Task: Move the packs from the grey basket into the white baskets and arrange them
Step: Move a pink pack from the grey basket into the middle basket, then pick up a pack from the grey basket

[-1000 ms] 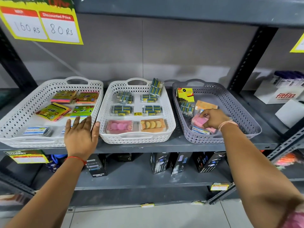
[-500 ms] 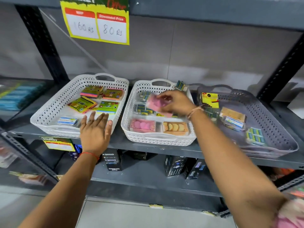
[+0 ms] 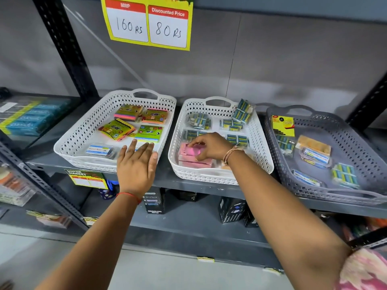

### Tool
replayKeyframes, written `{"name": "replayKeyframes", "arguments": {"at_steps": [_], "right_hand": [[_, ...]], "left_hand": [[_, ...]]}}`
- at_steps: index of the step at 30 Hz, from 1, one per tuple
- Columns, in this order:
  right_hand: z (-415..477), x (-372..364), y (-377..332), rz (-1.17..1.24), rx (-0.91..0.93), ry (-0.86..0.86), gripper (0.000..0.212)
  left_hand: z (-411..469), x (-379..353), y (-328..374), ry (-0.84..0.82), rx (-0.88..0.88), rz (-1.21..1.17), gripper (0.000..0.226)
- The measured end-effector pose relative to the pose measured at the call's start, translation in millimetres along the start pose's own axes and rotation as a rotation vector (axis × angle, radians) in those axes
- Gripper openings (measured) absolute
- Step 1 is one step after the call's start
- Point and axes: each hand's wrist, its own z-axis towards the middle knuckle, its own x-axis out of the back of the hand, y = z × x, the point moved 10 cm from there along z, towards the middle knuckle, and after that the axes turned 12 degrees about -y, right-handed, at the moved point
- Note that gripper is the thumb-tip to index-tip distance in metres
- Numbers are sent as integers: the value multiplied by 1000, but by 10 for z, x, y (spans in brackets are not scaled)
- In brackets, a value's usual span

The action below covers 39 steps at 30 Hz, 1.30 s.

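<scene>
— Status of the transfer?

— We find the right hand (image 3: 211, 146) pinching a pink pack (image 3: 193, 151) onto the pink stack at the front of the middle white basket (image 3: 261, 147). The left hand (image 3: 137, 164) lies flat, fingers spread, on the left white basket (image 3: 79, 132) rim, holding nothing.

— Outstanding?

— We count several packs loose in the grey basket (image 3: 356, 143): a yellow pack (image 3: 282, 125), a tan one and blue-green ones. We judge the job roughly half done.
</scene>
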Motion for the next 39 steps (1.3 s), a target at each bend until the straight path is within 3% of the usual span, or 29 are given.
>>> {"name": "replayKeyframes", "arguments": {"at_steps": [3, 5, 9, 12, 17, 22, 25, 29, 35, 39], "right_hand": [[-93, -8, -3, -34, 35, -5, 68], [-240, 115, 65, -13, 65, 87, 76], [-710, 606, 553, 34, 61, 398, 66], [-1086, 975, 1238, -25, -130, 483, 59], [-1456, 1327, 2341, -85, -447, 407, 50], [-1522, 1404, 2918, -145, -644, 334, 40], [-1431, 1340, 3165, -105, -649, 282, 34], [-1392, 1328, 3150, -120, -673, 236, 43], [-1443, 1362, 3209, -88, -702, 338, 35], [-1458, 1339, 3170, -57, -726, 313, 44]], "left_hand": [[-18, 14, 39, -10, -5, 7, 80], [-17, 17, 112, -16, -14, 36, 84], [20, -59, 326, -40, -33, 73, 90], [57, -121, 386, -51, -24, 76, 91], [48, -123, 383, 31, -54, 104, 89], [38, -128, 363, 137, -43, 113, 77], [23, -101, 366, 172, -43, 129, 68], [25, -80, 390, 188, -39, 146, 68], [20, -78, 383, 193, -29, 146, 72], [28, -86, 379, 176, -16, 147, 72]]}}
